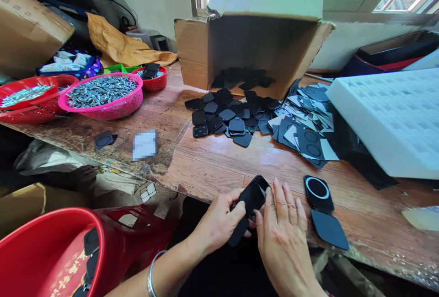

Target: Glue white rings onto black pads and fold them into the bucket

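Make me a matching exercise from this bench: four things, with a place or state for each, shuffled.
Column one
1. left hand
2. pink basket
3. cardboard box
4. ringed case

Column two
A. full of small metal parts
B. lying opened on the table, to the right of the right hand
C. open-sided, with dark pieces inside
D. gripping a black item

Right pairs: 1-D, 2-A, 3-C, 4-B

pieces (236,126) before the carton (192,52), baskets (101,113) to its left, foam tray (387,114) to its right
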Motion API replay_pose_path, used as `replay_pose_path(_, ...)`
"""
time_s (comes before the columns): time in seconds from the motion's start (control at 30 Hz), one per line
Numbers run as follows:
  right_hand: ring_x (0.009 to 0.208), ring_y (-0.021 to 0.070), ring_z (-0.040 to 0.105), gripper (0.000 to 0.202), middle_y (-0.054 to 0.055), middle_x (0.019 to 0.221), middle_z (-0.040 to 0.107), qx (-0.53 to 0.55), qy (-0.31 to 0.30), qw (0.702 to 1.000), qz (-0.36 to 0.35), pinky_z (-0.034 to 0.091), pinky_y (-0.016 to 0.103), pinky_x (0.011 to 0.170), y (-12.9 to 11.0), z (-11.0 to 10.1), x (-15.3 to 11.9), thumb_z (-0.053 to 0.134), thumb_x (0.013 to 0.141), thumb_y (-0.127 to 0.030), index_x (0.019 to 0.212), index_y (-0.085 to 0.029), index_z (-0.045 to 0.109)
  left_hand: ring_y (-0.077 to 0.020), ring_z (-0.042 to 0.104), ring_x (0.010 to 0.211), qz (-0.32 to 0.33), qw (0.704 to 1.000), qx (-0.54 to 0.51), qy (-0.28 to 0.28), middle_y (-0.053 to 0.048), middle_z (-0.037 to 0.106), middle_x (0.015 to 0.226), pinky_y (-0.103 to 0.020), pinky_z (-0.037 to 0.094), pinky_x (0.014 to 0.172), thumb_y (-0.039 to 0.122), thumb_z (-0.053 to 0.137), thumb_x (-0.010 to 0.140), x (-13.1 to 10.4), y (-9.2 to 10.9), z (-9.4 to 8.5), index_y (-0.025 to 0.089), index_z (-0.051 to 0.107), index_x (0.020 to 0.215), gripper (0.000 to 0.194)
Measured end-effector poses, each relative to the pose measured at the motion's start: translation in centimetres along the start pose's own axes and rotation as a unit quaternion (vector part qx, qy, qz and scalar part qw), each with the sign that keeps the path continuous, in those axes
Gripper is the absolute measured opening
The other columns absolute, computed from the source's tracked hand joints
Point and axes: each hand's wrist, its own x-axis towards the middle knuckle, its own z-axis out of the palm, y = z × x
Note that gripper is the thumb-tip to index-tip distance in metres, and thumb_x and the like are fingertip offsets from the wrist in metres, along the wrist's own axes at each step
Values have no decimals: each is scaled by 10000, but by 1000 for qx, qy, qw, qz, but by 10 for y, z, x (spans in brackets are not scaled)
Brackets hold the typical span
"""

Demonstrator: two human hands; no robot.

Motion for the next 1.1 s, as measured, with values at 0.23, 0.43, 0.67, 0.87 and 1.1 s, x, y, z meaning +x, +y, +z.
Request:
replay_pose_path(0.23, 1390, 432, 343, 618, 312, 1504, 352, 23, -10, 999, 28, 363, 617, 1041, -2, 2, 3, 342, 994, -285, 1523, 2, 206, -151, 678, 722, 7, 1000, -16, -8, -48, 683, 919, -253, 581, 623, 352, 580, 872, -1, 5, 0, 167, 643, 1129, 323)
replay_pose_path(0.43, 1411, 404, 323, 499, 273, 1526, 334, 113, 10, 993, 13, 411, 601, 1029, 5, -5, 7, 430, 985, -296, 1432, -75, 400, -155, 688, 698, -11, 999, -46, 10, -52, 686, 918, -252, 575, 596, 422, 621, 853, -1, 5, -2, 162, 610, 1130, 381)
replay_pose_path(0.67, 1242, 325, 527, 249, 133, 1268, 577, 254, 127, 959, -4, 481, 534, 985, 8, -24, 13, 572, 872, -51, 1056, -203, 644, -192, 697, 745, -13, 994, -104, 18, -57, 701, 870, -283, 573, 656, 422, 786, 708, 3, 6, -5, 153, 584, 1021, 459)
replay_pose_path(0.87, 1146, 281, 574, 235, 94, 1143, 611, 298, 169, 939, -7, 533, 419, 895, 3, -41, 8, 599, 841, -48, 993, -216, 662, -210, 707, 785, -21, 987, -81, 139, -71, 721, 936, -305, 554, 716, 401, 757, 727, 12, 11, -25, 159, 521, 1173, 560)
replay_pose_path(1.1, 1052, 226, 623, 118, 81, 1121, 629, 369, 93, 903, 200, 522, 357, 902, 42, -20, 9, 591, 911, -247, 955, -232, 700, -234, 637, 1096, 130, 962, 153, 184, -88, 704, 1140, -363, 464, 976, 243, 628, 808, 46, -1, -29, 175, 525, 1295, 502)
